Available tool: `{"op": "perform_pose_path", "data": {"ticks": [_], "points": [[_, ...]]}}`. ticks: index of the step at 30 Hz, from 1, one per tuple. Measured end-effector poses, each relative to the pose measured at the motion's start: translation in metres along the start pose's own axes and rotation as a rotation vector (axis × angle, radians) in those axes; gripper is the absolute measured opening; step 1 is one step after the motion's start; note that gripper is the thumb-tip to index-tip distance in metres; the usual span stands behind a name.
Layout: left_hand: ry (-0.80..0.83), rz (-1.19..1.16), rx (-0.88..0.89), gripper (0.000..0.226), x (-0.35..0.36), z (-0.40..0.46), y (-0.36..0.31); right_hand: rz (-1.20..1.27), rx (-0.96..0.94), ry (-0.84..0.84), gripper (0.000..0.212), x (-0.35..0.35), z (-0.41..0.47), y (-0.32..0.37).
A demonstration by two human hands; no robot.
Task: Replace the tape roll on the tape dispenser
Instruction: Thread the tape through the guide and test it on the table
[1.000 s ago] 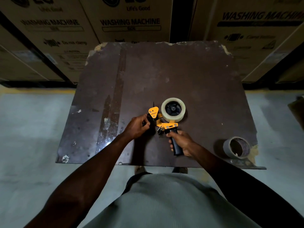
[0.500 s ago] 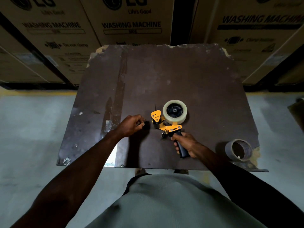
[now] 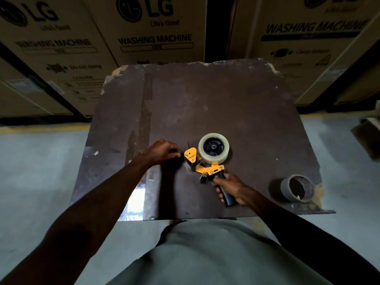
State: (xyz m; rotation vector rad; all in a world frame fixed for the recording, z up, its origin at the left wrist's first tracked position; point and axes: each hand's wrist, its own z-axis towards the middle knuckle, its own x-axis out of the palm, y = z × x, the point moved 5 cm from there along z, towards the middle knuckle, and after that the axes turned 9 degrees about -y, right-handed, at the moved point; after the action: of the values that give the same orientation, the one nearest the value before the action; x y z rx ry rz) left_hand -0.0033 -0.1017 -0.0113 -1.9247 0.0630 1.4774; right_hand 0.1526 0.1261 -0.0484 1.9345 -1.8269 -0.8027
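Note:
An orange tape dispenser [image 3: 207, 168] lies on its side on the dark board [image 3: 226, 103]. A roll of clear tape [image 3: 213, 148] sits on its black hub. My right hand [image 3: 231, 187] is wrapped around the dispenser's black handle. My left hand [image 3: 163, 151] rests on the board just left of the dispenser's orange front flap, fingertips pinched together. I cannot make out a strip of tape between those fingers. An empty grey cardboard core [image 3: 298, 188] lies near the board's right front corner.
The board's near edge is right in front of my body, with grey floor on either side. Tall cardboard washing-machine boxes [image 3: 156, 31] stand close behind the board's far edge. A shiny strip of old tape [image 3: 136, 200] runs along the board's left part.
My left hand has drawn back to the left from the dispenser's front, fingers still pinched. My right hand has kept hold of the handle, and the dispenser has turned slightly.

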Motion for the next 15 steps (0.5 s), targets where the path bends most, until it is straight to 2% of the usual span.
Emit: {"op": "perform_pose_path", "data": {"ticks": [4, 7, 11, 15], "points": [[-0.021, 0.023, 0.024, 0.016, 0.002, 0.009, -0.008, 0.003, 0.012, 0.0, 0.011, 0.0, 0.001, -0.001], [-0.03, -0.092, -0.061, 0.014, 0.01, 0.007, -0.004, 0.004, 0.012, 0.009, 0.011, 0.0, 0.001, -0.001], [-0.148, -0.403, -0.279, 0.009, 0.028, -0.004, 0.003, -0.001, 0.005, 0.012, 0.011, 0.0, 0.0, 0.0], [-0.292, -0.708, -0.538, 0.015, 0.042, -0.014, 0.001, -0.013, 0.006, 0.026, 0.011, 0.001, 0.0, 0.0]]}}
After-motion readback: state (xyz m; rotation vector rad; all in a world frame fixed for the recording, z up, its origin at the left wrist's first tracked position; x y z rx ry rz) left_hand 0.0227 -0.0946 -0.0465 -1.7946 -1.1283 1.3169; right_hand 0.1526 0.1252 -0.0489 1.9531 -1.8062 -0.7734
